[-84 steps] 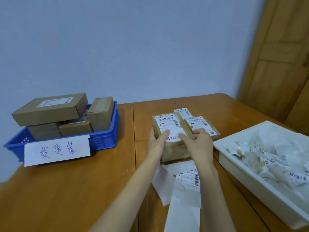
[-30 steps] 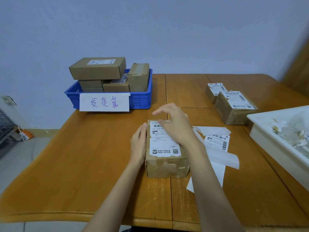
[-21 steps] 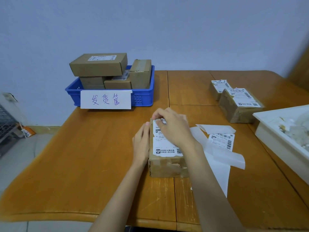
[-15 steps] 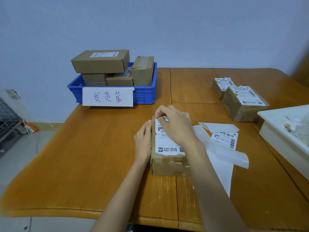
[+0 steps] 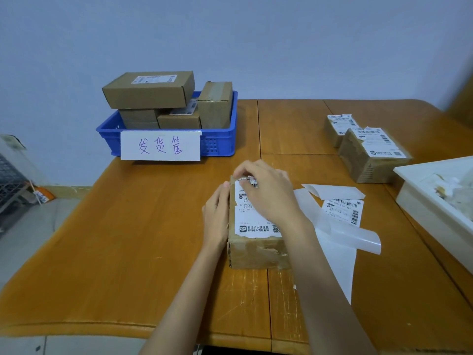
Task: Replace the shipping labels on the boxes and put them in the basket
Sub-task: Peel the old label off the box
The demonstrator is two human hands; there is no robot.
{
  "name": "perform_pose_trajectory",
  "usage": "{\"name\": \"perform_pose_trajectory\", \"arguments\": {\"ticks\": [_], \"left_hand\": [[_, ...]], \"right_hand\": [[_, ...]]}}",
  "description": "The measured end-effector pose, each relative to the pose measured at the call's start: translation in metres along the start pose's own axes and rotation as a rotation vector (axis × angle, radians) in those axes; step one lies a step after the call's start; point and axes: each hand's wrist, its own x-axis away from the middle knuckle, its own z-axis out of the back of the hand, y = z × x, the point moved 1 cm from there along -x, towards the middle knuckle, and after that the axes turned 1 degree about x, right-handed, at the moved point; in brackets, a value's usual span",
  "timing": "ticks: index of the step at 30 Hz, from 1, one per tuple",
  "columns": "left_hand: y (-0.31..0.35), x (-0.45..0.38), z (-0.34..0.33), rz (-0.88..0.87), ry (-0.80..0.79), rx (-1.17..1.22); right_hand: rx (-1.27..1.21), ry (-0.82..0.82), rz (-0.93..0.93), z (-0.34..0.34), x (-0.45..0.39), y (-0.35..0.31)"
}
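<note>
Wooden table (image 5: pixel 158 226) against a pale wall, task partway through: one box in hand, two waiting.
Right hand (image 5: pixel 266 193) pinches the old label (image 5: pixel 252 221) at its far edge on the box (image 5: pixel 256 252); left hand (image 5: pixel 216 216) lies flat-fingered against the box's side. A fresh label (image 5: pixel 344 211) rests just beside it on backing paper. Two boxes (image 5: pixel 368 152) still wear old labels; the blue basket (image 5: pixel 220 144) already holds several.

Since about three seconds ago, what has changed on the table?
The box came from beside the two other boxes to the near middle. The right hand now picks at its label's far edge; the left hand still steadies it. Basket unchanged.
</note>
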Motion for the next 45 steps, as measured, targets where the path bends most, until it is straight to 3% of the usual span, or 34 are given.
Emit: {"name": "perform_pose_trajectory", "arguments": {"ticks": [9,17,24,45], "left_hand": [[0.001,0.001,0.001,0.018,-0.009,0.056],[0.0,-0.001,0.0,0.008,-0.011,0.035],[-0.001,-0.003,-0.001,0.02,0.008,0.064],[0.001,-0.007,0.002,0.088,-0.095,0.249]], "right_hand": [[0.083,-0.033,0.013,-0.003,-0.003,0.002],[-0.264,-0.014,-0.085,0.009,0.004,-0.002],[-0.051,-0.039,-0.004,0.003,0.002,-0.002],[-0.192,0.031,-0.024,0.007,0.005,-0.004]]}}
